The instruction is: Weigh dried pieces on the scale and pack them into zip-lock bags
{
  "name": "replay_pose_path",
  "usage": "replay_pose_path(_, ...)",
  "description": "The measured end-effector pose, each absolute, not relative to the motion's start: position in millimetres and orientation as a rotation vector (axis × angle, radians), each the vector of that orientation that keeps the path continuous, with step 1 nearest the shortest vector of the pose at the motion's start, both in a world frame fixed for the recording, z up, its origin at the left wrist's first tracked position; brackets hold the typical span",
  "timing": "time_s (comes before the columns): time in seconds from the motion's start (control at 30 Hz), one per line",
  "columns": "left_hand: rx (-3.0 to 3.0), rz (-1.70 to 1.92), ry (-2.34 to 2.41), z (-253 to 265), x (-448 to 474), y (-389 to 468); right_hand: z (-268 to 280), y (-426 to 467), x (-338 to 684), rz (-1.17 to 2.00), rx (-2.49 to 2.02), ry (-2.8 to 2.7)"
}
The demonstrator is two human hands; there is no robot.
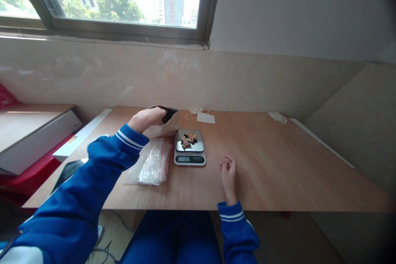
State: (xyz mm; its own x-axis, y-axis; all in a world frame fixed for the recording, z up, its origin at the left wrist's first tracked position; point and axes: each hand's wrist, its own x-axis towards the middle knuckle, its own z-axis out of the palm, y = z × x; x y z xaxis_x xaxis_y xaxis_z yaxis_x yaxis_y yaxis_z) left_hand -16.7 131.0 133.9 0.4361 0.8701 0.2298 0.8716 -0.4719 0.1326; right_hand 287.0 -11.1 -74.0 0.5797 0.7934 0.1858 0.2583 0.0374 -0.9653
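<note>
My left hand [148, 119] reaches into the mouth of a pale bag [171, 127] with a dark inside, at the back of the table. Its fingertips are hidden in there. Right beside that bag stands a small digital kitchen scale [189, 160]. Several dried brown-and-tan pieces [187, 140], like dried mushroom or peel, lie on its metal plate. In front of the bag is a stack of clear zip bags [151, 165] with red seal lines. To the right of the scale, my right hand [229, 173] rests on the tabletop, fingers loosely curled in and nothing visible in them.
The wooden table [272, 165] runs up to a tiled wall below a window. Near the wall lie a white card [206, 118] and crumpled white scraps [277, 117]. A dark flat object [68, 171] is partly behind my left sleeve. At far left stands a white-sided box [40, 142].
</note>
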Motion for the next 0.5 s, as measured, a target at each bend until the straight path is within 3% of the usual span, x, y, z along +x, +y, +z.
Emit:
replay_pose_path(0.1, -2.666, -0.127, -1.508, 147.7, -13.8, 124.2, -74.4, -11.2, 287.0, 0.527, -1.513, -0.938)
replay_pose_path(0.5, -2.334, -0.366, -1.432, 172.9, -18.4, 98.5, -69.8, -12.1, 285.3, 0.523, -1.533, -0.926)
